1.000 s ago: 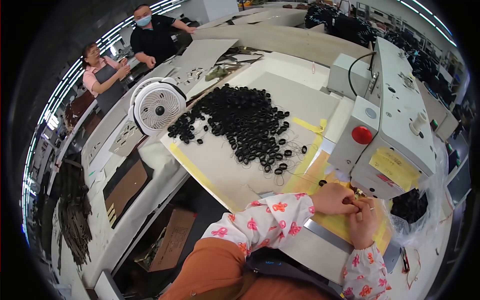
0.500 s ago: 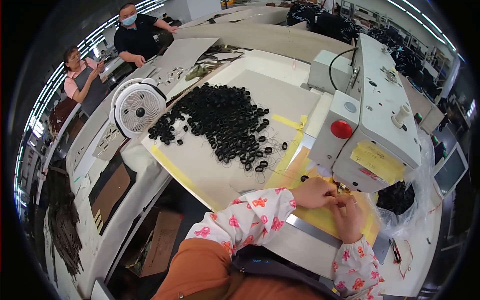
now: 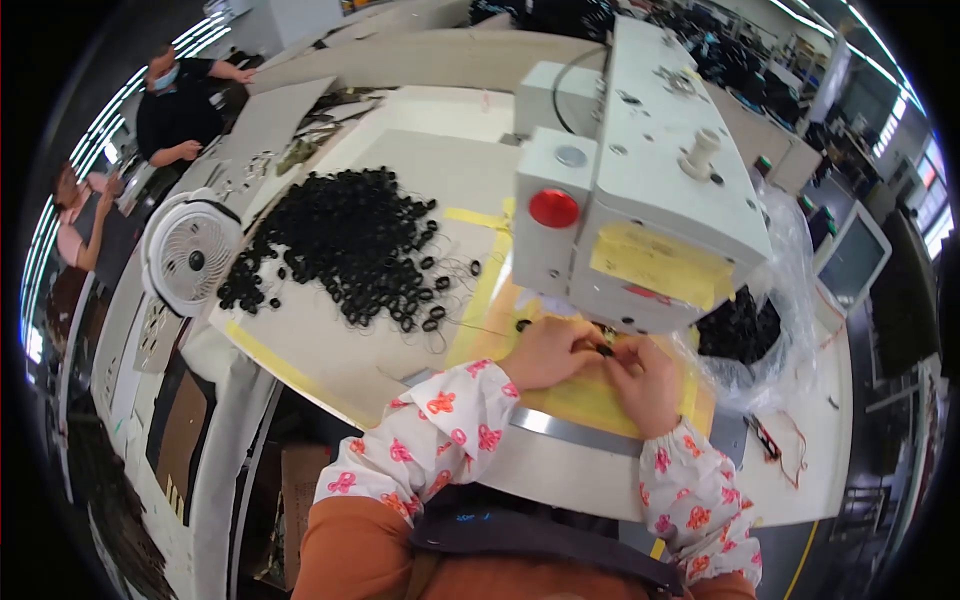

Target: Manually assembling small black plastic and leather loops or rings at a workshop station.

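Observation:
Under the head of a white sewing machine [image 3: 670,210], my two hands meet over the yellow-taped work plate [image 3: 570,400]. A small black fabric loop [image 3: 604,350] shows between their fingertips. My left hand [image 3: 548,352] comes in from the left with its fingers closed at the loop. Opposite it, my right hand [image 3: 645,382] pinches the loop with thumb and forefinger. The machine's needle area is mostly hidden by its head and my fingers. Just beyond my left hand, another black loop [image 3: 523,326] rests on the plate.
A large pile of black loops [image 3: 335,235] with loose threads covers the board to the left. Beside it stands a white fan [image 3: 193,258]. Right of the machine are a clear plastic bag [image 3: 790,350] of black pieces, snips [image 3: 763,437] and a screen [image 3: 853,257]. Two people stand far left.
The whole view has swung, so the machine and pile appear farther left. My fingertips have drawn slightly apart, and a black loop now shows between them.

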Demonstrator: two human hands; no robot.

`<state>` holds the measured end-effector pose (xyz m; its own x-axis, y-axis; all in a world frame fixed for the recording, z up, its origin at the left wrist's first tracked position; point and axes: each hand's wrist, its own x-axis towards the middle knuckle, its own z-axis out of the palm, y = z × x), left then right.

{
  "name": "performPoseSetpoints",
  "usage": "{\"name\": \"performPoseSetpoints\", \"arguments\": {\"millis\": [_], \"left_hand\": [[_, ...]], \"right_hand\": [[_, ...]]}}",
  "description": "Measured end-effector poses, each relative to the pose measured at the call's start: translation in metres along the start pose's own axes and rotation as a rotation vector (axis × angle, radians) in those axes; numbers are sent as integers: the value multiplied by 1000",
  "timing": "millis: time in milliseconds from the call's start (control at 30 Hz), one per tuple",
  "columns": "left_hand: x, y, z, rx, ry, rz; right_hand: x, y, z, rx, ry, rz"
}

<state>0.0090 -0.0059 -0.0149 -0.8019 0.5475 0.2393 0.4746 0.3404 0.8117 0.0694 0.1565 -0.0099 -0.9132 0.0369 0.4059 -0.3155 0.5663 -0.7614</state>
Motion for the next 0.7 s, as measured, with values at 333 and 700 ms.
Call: {"name": "performPoseSetpoints", "arguments": {"millis": [333, 700], "left_hand": [[14, 3, 13, 277, 115, -117], [15, -14, 18, 161, 137, -123]], "right_hand": [[15, 16, 3, 9, 62, 81], [15, 20, 2, -53, 96, 30]]}}
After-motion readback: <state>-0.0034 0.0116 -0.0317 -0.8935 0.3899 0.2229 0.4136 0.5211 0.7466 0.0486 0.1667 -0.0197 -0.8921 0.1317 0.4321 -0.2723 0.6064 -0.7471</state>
